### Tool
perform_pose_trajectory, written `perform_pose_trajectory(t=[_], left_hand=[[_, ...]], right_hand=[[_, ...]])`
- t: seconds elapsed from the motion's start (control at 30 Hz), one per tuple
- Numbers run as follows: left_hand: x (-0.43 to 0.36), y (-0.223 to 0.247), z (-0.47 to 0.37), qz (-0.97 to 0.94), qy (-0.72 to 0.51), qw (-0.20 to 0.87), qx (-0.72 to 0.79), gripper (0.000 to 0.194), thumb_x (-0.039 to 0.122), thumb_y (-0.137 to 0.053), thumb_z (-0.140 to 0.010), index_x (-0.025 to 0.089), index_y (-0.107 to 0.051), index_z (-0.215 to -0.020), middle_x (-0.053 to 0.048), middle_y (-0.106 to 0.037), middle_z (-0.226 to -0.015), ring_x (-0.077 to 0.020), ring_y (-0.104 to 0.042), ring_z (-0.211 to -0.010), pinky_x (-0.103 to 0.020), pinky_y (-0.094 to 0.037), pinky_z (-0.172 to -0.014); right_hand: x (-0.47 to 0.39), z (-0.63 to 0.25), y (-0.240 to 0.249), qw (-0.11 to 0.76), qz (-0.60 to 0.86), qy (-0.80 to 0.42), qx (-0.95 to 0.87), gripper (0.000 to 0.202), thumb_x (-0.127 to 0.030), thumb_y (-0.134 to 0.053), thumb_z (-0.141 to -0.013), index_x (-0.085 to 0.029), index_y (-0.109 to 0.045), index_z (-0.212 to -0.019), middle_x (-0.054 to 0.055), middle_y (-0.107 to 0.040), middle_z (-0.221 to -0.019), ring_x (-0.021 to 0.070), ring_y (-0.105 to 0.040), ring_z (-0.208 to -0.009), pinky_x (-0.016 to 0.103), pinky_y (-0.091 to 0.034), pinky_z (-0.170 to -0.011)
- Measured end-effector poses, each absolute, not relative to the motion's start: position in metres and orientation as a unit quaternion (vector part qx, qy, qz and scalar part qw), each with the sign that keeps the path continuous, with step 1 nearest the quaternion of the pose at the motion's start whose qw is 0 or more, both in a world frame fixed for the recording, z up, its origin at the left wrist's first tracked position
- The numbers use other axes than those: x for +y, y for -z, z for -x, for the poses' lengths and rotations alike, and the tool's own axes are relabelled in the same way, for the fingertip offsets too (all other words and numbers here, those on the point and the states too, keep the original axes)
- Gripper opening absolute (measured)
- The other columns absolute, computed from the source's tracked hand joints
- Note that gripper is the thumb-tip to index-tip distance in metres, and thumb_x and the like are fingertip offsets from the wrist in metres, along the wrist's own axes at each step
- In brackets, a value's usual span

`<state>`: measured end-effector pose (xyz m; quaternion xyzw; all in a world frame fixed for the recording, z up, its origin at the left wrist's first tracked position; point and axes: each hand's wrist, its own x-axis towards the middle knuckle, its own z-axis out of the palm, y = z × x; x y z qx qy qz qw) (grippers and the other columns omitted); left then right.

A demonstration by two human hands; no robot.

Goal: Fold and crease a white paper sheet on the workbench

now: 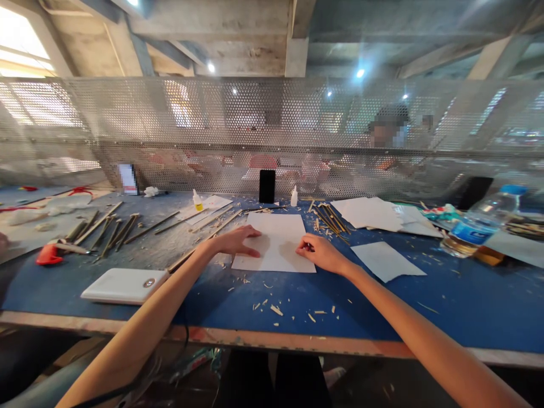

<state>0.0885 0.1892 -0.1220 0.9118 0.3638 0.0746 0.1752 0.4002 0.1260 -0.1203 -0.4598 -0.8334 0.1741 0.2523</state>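
Note:
A white sheet of paper (276, 241) lies flat on the blue table in front of me. On its left edge rests my left hand (238, 241), thumb and fingers apart, holding nothing. My right hand (313, 249) is over the sheet's right edge with its fingers curled together in a pinch; a small dark spot shows at the fingers, too small to name. Behind the sheet, a black phone (267, 186) stands upright, with a small white bottle (294, 196) to its right. Thin sticks (331, 218) and wood shavings lie beyond my right hand.
A white power bank (123, 285) sits near my left forearm. Bundled sticks (121, 229) and a red-handled tool (49, 254) are at left. Paper sheets (369, 213) and a water bottle (474, 229) stand right. A perforated metal screen (229, 124) rises behind; a person is beyond it.

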Motion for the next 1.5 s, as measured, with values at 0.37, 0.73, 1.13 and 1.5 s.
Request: perform_pose_trajectory(t=[0.37,0.73,1.13,1.5], left_hand=[[0.1899,0.1236,-0.0884,-0.911,-0.076,0.169,0.368,0.077,0.067,-0.065,-0.076,0.020,-0.049,-0.135,-0.012,-0.053,-0.132,-0.0301,-0.049,-0.121,-0.037,-0.036,-0.103],[0.1896,0.1239,-0.0880,-0.912,-0.079,0.170,0.364,0.075,0.065,-0.065,-0.077,0.024,-0.047,-0.137,-0.010,-0.053,-0.133,-0.0319,-0.048,-0.121,-0.041,-0.035,-0.103],[0.1889,0.1221,-0.0892,-0.914,-0.069,0.164,0.365,0.076,0.066,-0.064,-0.077,0.020,-0.048,-0.136,-0.012,-0.052,-0.134,-0.0311,-0.048,-0.121,-0.039,-0.034,-0.104],[0.1912,0.1251,-0.0881,-0.914,-0.077,0.158,0.365,0.075,0.067,-0.065,-0.076,0.025,-0.048,-0.136,-0.010,-0.053,-0.134,-0.0320,-0.048,-0.121,-0.041,-0.034,-0.103]], right_hand=[[0.1250,-0.4014,0.1184,0.237,0.449,-0.171,-0.844,0.013,-0.025,-0.061,-0.087,-0.018,-0.061,-0.076,0.001,-0.059,-0.078,0.0128,-0.054,-0.069,0.023,-0.039,-0.064],[0.1236,-0.4016,0.1176,0.237,0.458,-0.145,-0.844,0.013,-0.027,-0.061,-0.088,-0.018,-0.062,-0.077,0.002,-0.060,-0.082,0.0137,-0.056,-0.071,0.024,-0.040,-0.065],[0.1243,-0.4015,0.1185,0.245,0.471,-0.138,-0.836,0.010,-0.023,-0.062,-0.086,-0.018,-0.062,-0.078,0.002,-0.060,-0.084,0.0133,-0.056,-0.072,0.025,-0.040,-0.067],[0.1244,-0.4017,0.1194,0.250,0.466,-0.135,-0.838,0.012,-0.023,-0.061,-0.087,-0.018,-0.061,-0.076,0.002,-0.059,-0.084,0.0133,-0.055,-0.071,0.025,-0.040,-0.067]])
